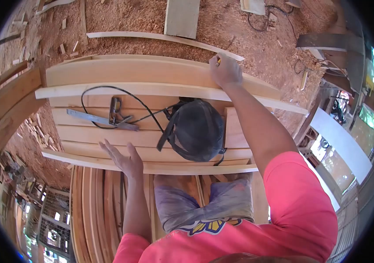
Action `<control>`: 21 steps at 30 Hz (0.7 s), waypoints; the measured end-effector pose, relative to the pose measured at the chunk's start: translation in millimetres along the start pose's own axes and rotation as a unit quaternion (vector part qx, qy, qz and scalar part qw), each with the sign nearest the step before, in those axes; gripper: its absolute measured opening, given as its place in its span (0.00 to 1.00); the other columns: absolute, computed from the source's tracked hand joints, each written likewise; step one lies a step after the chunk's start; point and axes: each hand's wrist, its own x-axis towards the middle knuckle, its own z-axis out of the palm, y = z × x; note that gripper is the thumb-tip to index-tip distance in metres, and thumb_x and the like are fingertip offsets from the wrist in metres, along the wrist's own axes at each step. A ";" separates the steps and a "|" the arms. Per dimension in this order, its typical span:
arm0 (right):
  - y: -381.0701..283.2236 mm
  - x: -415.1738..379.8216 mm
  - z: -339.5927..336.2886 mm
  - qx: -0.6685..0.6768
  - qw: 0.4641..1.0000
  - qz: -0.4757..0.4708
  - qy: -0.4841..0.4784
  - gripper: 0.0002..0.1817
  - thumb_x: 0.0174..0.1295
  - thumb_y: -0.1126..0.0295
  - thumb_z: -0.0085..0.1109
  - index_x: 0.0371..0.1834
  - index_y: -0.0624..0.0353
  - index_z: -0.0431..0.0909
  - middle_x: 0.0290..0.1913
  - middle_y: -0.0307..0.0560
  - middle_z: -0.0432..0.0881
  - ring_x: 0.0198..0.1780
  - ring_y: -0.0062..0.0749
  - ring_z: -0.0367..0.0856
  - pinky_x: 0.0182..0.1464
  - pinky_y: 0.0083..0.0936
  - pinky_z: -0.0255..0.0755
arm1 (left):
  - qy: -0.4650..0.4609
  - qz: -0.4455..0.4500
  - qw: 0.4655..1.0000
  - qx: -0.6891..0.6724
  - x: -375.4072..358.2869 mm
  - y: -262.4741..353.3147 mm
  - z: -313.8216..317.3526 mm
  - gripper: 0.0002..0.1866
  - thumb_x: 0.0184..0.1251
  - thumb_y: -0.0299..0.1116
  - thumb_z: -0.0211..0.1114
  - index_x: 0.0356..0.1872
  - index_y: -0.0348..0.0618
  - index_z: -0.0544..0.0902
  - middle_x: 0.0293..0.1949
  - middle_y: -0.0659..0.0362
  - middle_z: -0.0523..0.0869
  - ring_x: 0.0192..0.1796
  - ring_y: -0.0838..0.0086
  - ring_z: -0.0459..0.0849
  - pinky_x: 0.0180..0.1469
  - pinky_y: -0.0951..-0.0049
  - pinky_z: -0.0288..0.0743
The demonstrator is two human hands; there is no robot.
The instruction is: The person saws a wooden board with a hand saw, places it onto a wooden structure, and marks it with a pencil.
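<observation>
My right hand [226, 71] is closed at the far edge of the wooden workpiece, with a small yellow pencil-like stick [219, 62] showing between the fingers. Below it runs a long pale wood strip [152, 90]. My left hand [127, 161] is open, fingers spread, by the near wood strip [169, 168], holding nothing. Between the hands, a black cap-like object with a strap [200, 129] lies on the planks [81, 132]. Left of it are a metal square [88, 116] and a dark-framed tool [116, 111], with a black cable [138, 100] looping around them.
Wood shavings [125, 17] and offcuts cover the ground. A pale board [181, 19] and a thin curved strip [165, 37] lie beyond the workpiece. Large planks [7, 114] stand at left, and long timber lengths [94, 206] lie at my near left. A white panel [340, 144] is at right.
</observation>
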 end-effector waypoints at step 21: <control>23.3 4.5 -5.9 0.029 0.991 -0.116 -0.056 0.29 0.74 0.50 0.47 0.66 0.59 0.80 0.62 0.62 0.86 0.66 0.56 0.83 0.68 0.49 0.77 | 0.257 0.128 0.957 0.041 95.2 51.9 179.3 0.23 0.64 0.35 0.64 0.57 0.31 0.77 0.62 0.37 0.79 0.67 0.41 0.75 0.69 0.44 0.68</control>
